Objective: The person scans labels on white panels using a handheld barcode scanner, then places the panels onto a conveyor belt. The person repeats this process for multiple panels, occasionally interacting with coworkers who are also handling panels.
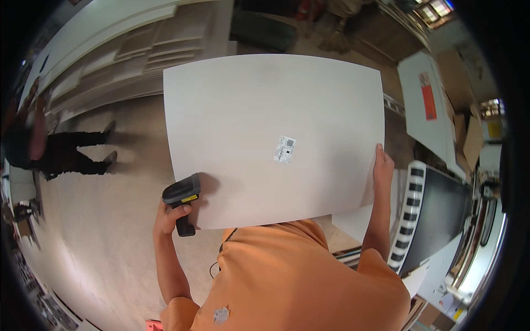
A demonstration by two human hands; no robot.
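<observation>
Head view, white panel (248, 121), small rectangular label (284, 149) near centre, red sign (428, 96) right

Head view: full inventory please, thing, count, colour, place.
Flat white rectangular panel: 1, white, centre, held up.
Small printed label: 1, white and black, on the panel's face.
Black handheld scanner: 1, black with a yellow tag, at the panel's lower left edge.
Stacked pale boards: several, off-white, upper left.
Other person: 1, dark clothes, far left.
Orange shirt: 1, bottom centre.
Left hand: gripping the scanner.
Right hand: gripping the panel's right edge.
</observation>
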